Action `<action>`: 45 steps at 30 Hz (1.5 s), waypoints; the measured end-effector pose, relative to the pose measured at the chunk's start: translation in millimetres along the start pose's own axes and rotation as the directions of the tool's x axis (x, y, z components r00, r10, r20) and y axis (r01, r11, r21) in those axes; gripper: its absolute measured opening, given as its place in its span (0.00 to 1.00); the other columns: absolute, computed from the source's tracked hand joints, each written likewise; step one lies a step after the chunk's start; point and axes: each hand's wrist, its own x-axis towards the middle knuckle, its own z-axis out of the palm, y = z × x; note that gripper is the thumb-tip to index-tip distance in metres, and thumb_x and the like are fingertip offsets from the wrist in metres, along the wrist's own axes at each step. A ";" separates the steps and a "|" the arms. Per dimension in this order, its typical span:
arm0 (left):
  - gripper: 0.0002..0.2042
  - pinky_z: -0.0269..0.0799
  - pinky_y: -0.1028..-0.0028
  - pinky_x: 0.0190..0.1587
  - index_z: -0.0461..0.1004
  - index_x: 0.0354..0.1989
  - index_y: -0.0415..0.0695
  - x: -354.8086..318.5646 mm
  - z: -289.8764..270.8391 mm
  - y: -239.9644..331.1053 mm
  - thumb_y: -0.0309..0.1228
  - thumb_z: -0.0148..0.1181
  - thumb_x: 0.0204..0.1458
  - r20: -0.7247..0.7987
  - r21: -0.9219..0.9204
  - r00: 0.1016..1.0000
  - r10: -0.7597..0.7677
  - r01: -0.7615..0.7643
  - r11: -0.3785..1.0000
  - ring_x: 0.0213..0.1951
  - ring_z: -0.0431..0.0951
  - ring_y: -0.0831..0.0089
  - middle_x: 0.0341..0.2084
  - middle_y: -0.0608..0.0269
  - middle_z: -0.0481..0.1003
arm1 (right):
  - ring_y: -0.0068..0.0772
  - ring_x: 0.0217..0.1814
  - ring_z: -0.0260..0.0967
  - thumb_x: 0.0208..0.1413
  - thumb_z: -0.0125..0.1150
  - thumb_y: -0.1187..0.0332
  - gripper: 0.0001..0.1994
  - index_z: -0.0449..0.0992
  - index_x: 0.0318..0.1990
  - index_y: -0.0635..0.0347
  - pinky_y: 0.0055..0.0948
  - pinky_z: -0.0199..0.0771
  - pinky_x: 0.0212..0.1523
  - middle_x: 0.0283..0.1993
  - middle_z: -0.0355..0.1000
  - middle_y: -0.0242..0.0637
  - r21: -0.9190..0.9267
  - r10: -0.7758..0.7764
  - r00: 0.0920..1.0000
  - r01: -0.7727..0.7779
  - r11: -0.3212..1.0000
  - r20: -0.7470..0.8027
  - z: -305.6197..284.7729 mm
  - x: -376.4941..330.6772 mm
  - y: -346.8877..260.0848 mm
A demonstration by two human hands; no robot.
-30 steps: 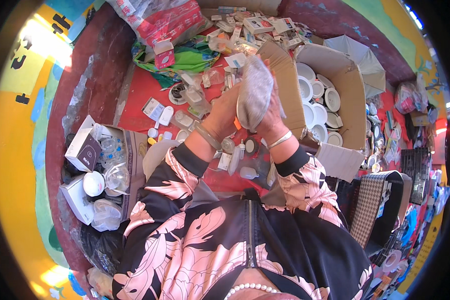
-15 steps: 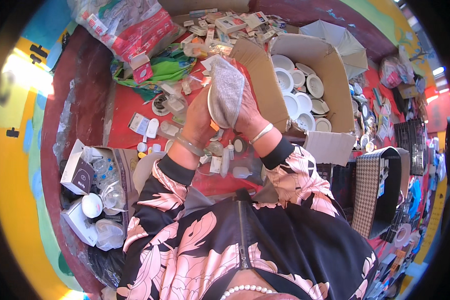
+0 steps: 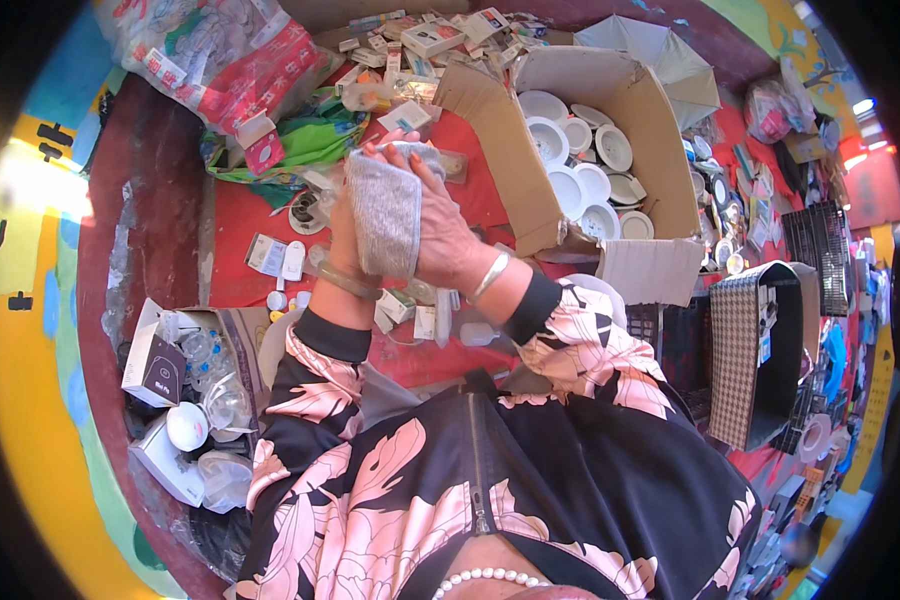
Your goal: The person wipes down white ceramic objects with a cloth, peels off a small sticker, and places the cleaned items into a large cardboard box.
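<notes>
At far left, a torn carton (image 3: 175, 365) of clear plastic pieces and white boxes sits by the red desk (image 3: 235, 225). Above the desk, the left hand (image 3: 342, 235) and right hand (image 3: 448, 240) press a grey cloth (image 3: 386, 215) between them, fingers (image 3: 425, 170) clamped over its top edge; whether it wraps something cannot be told. Small boxes and fittings (image 3: 295, 260) lie scattered directly beneath. To the right, an open cardboard box (image 3: 660, 150) holds white round fixtures (image 3: 582, 185). A loosened grip could likely drop the cloth, or anything inside it, onto the clutter below.
</notes>
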 end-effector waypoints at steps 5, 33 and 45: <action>0.20 0.64 0.72 0.54 0.63 0.54 0.35 -12.8 55.7 -6.2 0.35 0.40 0.59 -0.383 0.466 0.922 0.059 0.138 0.874 0.50 0.70 0.69 0.50 0.54 0.69 | 0.34 0.49 0.65 0.51 0.55 0.62 0.17 0.68 0.46 0.61 0.35 0.64 0.51 0.42 0.70 0.35 0.953 0.602 0.785 -0.053 0.298 -0.145 20.6 0.0 63.1; 0.20 0.56 0.73 0.58 0.64 0.53 0.35 -2.7 34.8 -8.3 0.36 0.36 0.59 -0.123 0.421 0.962 0.245 -0.172 0.890 0.54 0.65 0.70 0.52 0.56 0.66 | 0.25 0.39 0.70 0.52 0.57 0.65 0.13 0.71 0.43 0.61 0.25 0.69 0.42 0.38 0.72 0.33 0.862 0.727 0.672 -0.279 0.424 -0.140 33.2 -13.6 29.5; 0.18 0.62 0.74 0.54 0.66 0.51 0.35 2.4 35.4 7.5 0.33 0.38 0.59 -0.160 0.364 0.956 0.247 -0.175 0.915 0.49 0.70 0.71 0.46 0.57 0.70 | 0.26 0.48 0.64 0.55 0.54 0.67 0.16 0.66 0.49 0.64 0.24 0.66 0.48 0.47 0.67 0.33 0.893 0.678 0.734 -0.329 0.308 0.037 23.5 -4.9 15.8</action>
